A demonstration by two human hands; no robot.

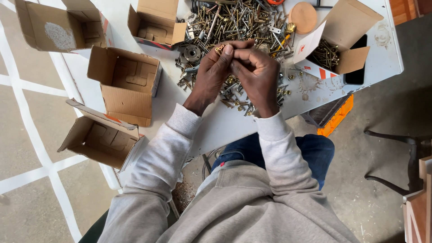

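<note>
Pinching a small brass fitting, both hands hover mid-table

Work area: white table on a grey concrete floor, even daylight.

The white table is stained and scuffed at its right end. The floor to the right is bare grey concrete, dusty and flecked; to the left it carries white painted lines. A dark curved chair frame stands at right, with wooden pieces at the near right edge. Shadows are soft.
</note>
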